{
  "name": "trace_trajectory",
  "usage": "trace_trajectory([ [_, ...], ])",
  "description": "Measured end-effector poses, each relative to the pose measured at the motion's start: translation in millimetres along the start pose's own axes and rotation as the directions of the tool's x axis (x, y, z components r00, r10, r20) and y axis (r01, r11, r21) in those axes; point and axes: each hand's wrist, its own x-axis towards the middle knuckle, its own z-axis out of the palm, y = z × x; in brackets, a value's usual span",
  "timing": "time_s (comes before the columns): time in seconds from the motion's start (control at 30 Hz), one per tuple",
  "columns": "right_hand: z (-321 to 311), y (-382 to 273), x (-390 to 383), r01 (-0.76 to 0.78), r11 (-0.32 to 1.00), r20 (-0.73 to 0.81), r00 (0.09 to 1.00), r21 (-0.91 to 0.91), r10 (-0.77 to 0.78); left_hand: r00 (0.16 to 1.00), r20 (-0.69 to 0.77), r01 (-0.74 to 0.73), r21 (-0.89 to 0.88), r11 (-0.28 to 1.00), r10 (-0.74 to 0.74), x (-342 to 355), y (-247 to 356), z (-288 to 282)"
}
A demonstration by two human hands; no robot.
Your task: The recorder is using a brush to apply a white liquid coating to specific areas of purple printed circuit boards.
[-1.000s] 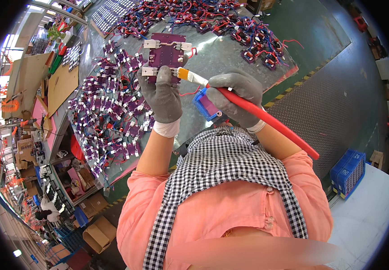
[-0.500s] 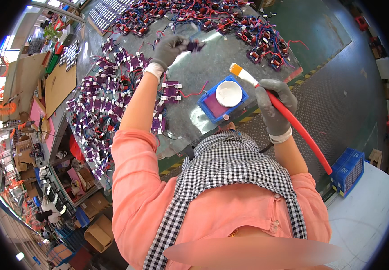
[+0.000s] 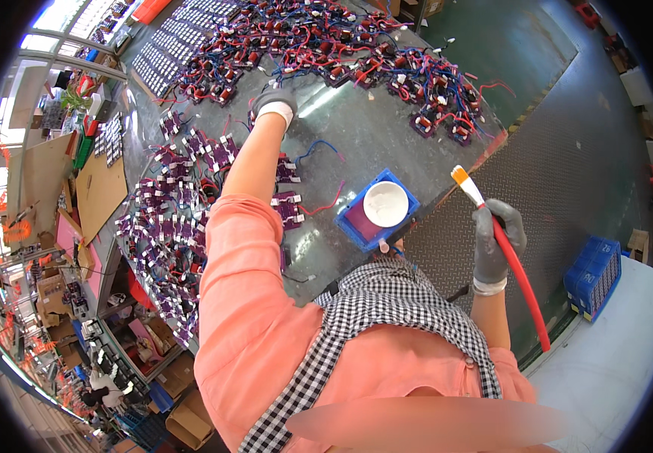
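My right hand point(image 3: 497, 240), in a grey glove, is closed around a brush whose long red handle point(image 3: 521, 283) slants down to the right. Its orange-and-white bristles point(image 3: 460, 174) point up, right of the table's edge. Out at the far side of the table reaches my left hand point(image 3: 273, 100), also gloved, beside the red-and-purple boards; its fingers are mostly hidden, so what it holds does not show. A white round tub point(image 3: 385, 202) sits in a blue tray point(image 3: 355, 232) at the near edge. Left of it lies a purple circuit board point(image 3: 288, 210) with a red wire.
Many purple boards with white connectors point(image 3: 171, 226) cover the table's left side. Wired boards with red coils point(image 3: 296, 38) heap along the far side. A grid of small pale parts point(image 3: 179, 45) stands far left. A blue crate point(image 3: 594, 278) sits at the right.
My left hand has gone from above the table to the boards at its far side; the small dark piece near its fingers no longer shows. My right hand has moved right and nearer with the brush.
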Motion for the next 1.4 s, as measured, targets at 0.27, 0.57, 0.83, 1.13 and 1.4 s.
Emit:
trace_trajectory([
  [0.27,-7,18,-1,-0.045,0.992,-0.054,0.998,-0.122,0.039,0.871,0.118,0.472,-0.469,0.747,-0.476,11,-23,42],
  [0.57,22,17,12,0.197,0.977,0.351,0.923,-0.086,-0.155,0.961,-0.270,-0.112,-0.558,-0.822,0.052,-59,-66,-52],
  [0.83,66,82,9,0.532,0.847,0.740,0.564,0.013,-0.366,0.856,-0.428,-0.399,-0.190,-0.897,-0.290,-202,3,-109],
  [1.13,58,59,23,0.427,0.894,0.649,0.642,0.140,-0.408,0.996,-0.045,-0.087,-0.377,-0.922,-0.076,-279,58,-56],
  [1.4,41,-42,70,-0.276,0.812,0.638,0.756,0.514,-0.147,0.619,-0.759,-0.736,-0.650,-0.188,0.199,-311,96,-61],
])
